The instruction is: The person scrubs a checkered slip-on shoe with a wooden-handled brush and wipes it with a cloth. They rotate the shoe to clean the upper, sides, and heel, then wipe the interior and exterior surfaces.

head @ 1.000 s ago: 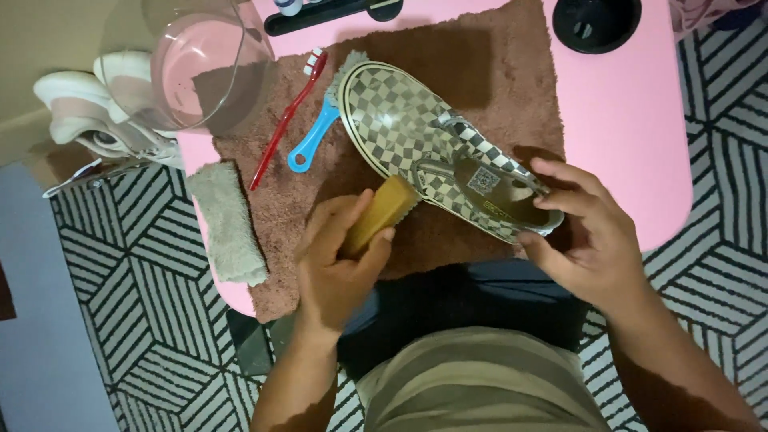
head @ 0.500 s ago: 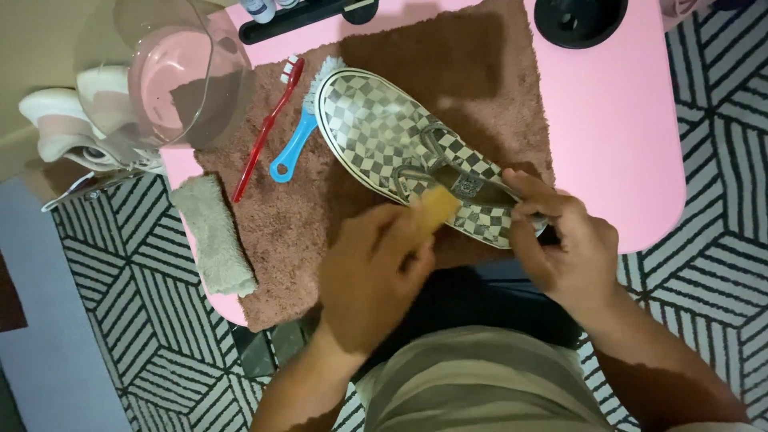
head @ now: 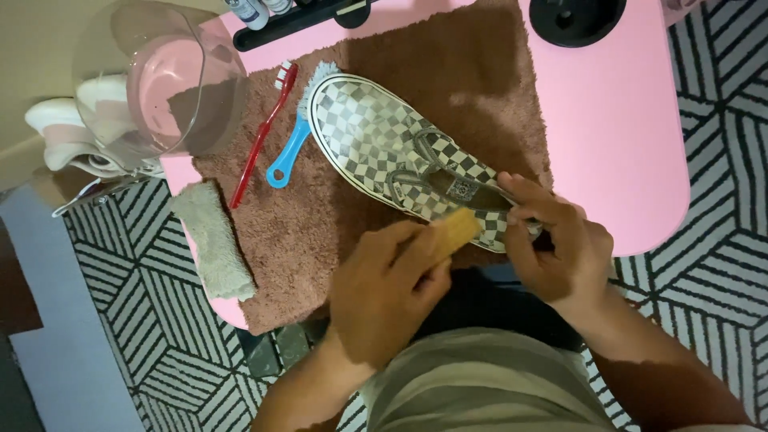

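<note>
Since the earlier frames, left hand (head: 392, 292) has carried the wooden brush (head: 454, 230) from the near side of the shoe up to its heel end; right hand (head: 560, 244) stays at the heel.

Lower centre of frame: left hand closed around the wooden brush, fingers wrapped over the block, only its tan end showing. Bristles hidden under the hand; contact with the shoe edge looks likely, cannot confirm.

Lower right of centre: right hand pinches the heel of the checkered shoe (head: 400, 152), thumb and fingers clamped on the heel rim. The shoe lies diagonally on the brown towel (head: 320, 232), toe toward upper left of the frame, heel toward the body.

Risks, judged:
- The shoe is held only at the heel. Hard brush strokes may pivot the toe toward the blue brush (head: 292, 144) and red toothbrush (head: 264, 136) lying just beside it.
- The towel's near edge hangs at the pink table (head: 624, 144) edge; a push toward the body may drag towel and shoe off.
- Upper left: the clear bowl (head: 160, 80) stands partly on the towel's corner. A towel tug may tip or slide it.
- Left edge: a grey cloth (head: 212, 240) lies at the table rim, near falling.
</note>
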